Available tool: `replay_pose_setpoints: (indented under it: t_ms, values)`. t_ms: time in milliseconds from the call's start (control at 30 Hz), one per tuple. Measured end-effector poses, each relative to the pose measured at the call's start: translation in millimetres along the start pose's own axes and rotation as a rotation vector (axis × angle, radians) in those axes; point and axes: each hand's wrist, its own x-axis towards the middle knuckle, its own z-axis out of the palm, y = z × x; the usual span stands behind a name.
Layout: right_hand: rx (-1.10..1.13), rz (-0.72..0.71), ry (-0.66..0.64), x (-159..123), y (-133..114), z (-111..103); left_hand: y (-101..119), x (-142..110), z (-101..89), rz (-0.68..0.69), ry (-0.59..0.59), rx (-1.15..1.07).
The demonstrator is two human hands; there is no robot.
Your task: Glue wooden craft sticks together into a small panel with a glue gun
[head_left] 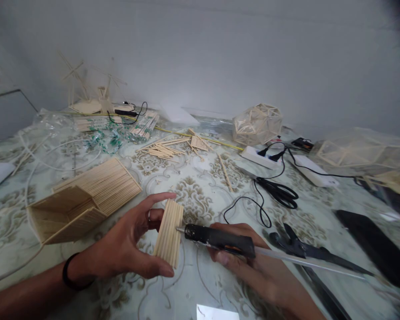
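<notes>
Between the thumb and fingers of my left hand [133,240] is a small panel of wooden sticks [169,233], laid side by side and held tilted above the table. My right hand [250,266] is wrapped round a black hot glue gun [220,240], with a pale glue stick [306,260] sticking out of its back end. The gun's metal nozzle points left and meets, or nearly meets, the panel's right edge. Left of my left hand lies a larger stick-built piece [110,182] with an open six-sided box [70,213] at its near end.
Loose sticks [163,149] lie mid-table, with packaged sticks [143,126] behind. Black-handled scissors [276,191], a white power strip [262,156] with cords, pliers-like black tools [306,251] and a black phone [376,244] are on the right. A geometric stick frame [258,123] stands near the wall.
</notes>
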Motion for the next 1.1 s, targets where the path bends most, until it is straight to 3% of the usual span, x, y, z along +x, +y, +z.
replay_pose_setpoints:
  t_ms: [733, 967, 1100]
  values:
    - [0.052, 0.082, -0.125, -8, -1, 2, -1, 1, -2.2, -0.006, 0.028, -0.066]
    - [0.085, -0.044, -0.113, 11, -18, -4, -2, 2, -3.8, -0.014, 0.070, -0.093]
    - [0.118, -0.166, -0.230, 38, -38, -6, -1, 2, -7.2, -0.041, 0.116, -0.108]
